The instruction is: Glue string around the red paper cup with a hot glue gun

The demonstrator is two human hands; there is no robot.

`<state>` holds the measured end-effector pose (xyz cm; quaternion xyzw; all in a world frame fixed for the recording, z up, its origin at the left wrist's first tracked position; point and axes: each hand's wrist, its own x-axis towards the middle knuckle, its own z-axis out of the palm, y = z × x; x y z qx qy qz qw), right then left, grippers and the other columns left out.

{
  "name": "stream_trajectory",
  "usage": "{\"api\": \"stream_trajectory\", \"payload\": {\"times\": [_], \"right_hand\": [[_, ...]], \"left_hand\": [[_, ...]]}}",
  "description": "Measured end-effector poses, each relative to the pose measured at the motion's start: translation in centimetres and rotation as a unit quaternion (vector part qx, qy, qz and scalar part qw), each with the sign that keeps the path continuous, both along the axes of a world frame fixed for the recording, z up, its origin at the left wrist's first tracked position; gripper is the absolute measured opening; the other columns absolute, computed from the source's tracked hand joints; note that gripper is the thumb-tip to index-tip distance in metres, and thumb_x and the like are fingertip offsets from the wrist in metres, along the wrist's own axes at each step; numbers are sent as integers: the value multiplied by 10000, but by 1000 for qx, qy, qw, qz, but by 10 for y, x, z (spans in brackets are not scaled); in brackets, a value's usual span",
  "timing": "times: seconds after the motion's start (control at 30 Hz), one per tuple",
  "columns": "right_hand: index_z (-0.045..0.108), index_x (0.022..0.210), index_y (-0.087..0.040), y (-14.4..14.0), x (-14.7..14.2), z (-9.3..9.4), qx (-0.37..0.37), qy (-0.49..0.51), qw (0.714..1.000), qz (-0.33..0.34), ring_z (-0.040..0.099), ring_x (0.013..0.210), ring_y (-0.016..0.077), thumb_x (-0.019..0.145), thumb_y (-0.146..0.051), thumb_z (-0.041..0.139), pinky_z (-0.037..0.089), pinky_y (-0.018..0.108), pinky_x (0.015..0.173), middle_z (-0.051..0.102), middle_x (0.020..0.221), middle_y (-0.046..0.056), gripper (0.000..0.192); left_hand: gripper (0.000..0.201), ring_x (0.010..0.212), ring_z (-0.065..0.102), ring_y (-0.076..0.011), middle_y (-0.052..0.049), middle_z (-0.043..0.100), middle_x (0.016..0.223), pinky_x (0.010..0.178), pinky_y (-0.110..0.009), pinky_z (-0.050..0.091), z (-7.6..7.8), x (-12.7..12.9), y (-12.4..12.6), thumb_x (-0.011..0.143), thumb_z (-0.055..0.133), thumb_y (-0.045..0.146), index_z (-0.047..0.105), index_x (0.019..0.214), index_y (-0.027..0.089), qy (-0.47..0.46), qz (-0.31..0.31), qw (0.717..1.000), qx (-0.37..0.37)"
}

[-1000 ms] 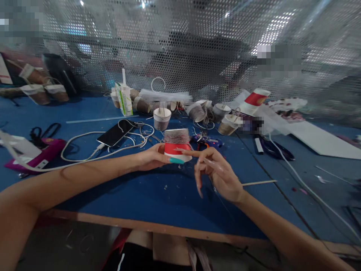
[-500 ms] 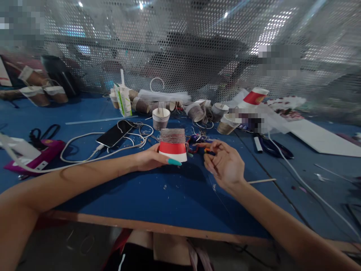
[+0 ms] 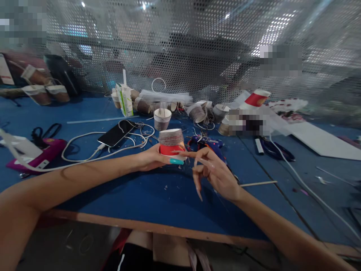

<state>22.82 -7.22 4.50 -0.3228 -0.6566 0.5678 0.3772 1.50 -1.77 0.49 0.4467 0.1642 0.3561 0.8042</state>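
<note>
A red and white paper cup (image 3: 171, 145), wound with grey-brown twine at its upper part, is held a little above the table in my left hand (image 3: 153, 157). The thumb lies across its lower white band, and the other fingers are hidden behind it. My right hand (image 3: 213, 171) is open, fingers apart. Its index finger reaches to the cup's right side, at or very near the red surface. Just behind that hand lies a blue glue gun (image 3: 213, 144) with orange parts and a small red light, partly covered by the hand.
Behind the cup stands a twine-wrapped cup (image 3: 162, 121), with several more along the perforated metal screen (image 3: 175, 45). A phone (image 3: 117, 134) with a white cable lies left. A thin wooden stick (image 3: 259, 183), scissors (image 3: 278, 149) and a white board (image 3: 324, 139) are to the right.
My right hand has let go of the glue gun, opened its fingers and moved left to the cup. The cup has tilted slightly in my left hand, showing more of its opening.
</note>
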Motion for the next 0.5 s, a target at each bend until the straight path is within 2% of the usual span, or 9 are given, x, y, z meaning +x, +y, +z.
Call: {"api": "stream_trajectory", "payload": {"times": [0.07,0.1,0.13,0.2,0.23,0.27,0.3,0.37,0.5], "right_hand": [[406,853,-244,6,8,-3,78,-56,990,-108,532,392,113,936,-597,441,440,285,365,709,915,65,364],[407,840,-245,10,13,-3,134,-105,966,-193,529,414,128,934,-627,405,441,294,385,678,822,53,394],[412,836,-245,15,17,-3,193,-168,923,-287,541,454,150,923,-660,382,449,307,418,640,757,47,426],[457,896,-220,25,24,0,256,-346,797,-424,649,684,244,855,-690,486,523,376,574,639,854,111,473],[484,941,-191,30,26,1,249,-433,738,-454,673,829,306,823,-690,539,542,421,662,640,960,170,516],[506,987,-155,34,27,3,221,-510,693,-459,662,965,370,794,-690,586,544,463,746,622,1061,228,575],[521,1026,-117,37,27,4,183,-569,665,-447,635,1061,419,780,-691,609,534,493,809,599,1132,275,630],[524,1100,-58,42,25,5,112,-633,650,-404,598,1154,457,801,-684,602,509,512,887,584,1181,319,698],[493,1173,-39,48,26,7,45,-641,677,-358,633,1145,426,884,-661,505,499,469,897,629,1159,312,685]], "left_hand": [[558,936,700,-186,-65,761,977,957,-346,476,0,1,0,511,925,142,715,1028,150,3,17,1000,-2],[560,925,702,-183,-58,762,970,940,-342,487,0,1,0,500,924,122,716,1019,152,5,24,1000,-7],[563,912,704,-178,-51,763,960,921,-335,499,-1,1,0,487,922,102,718,1009,154,8,30,999,-13],[559,898,708,-174,-43,765,948,902,-327,515,-1,0,0,474,916,70,719,989,157,16,40,999,-23],[555,909,710,-178,-46,766,956,908,-332,519,-1,0,0,482,910,63,718,995,156,19,42,999,-24],[548,922,711,-185,-53,766,966,918,-339,522,-1,-1,0,496,901,57,716,1003,153,20,42,999,-21],[539,932,711,-192,-61,767,974,927,-348,524,-1,-2,0,509,891,51,713,1008,148,20,38,999,-15],[531,939,711,-207,-75,767,985,925,-368,535,1,-3,-1,529,871,38,706,1024,142,20,15,1000,-2],[546,922,716,-220,-71,767,975,864,-370,564,4,-3,-2,534,857,35,703,1044,154,20,-24,999,7]]}}
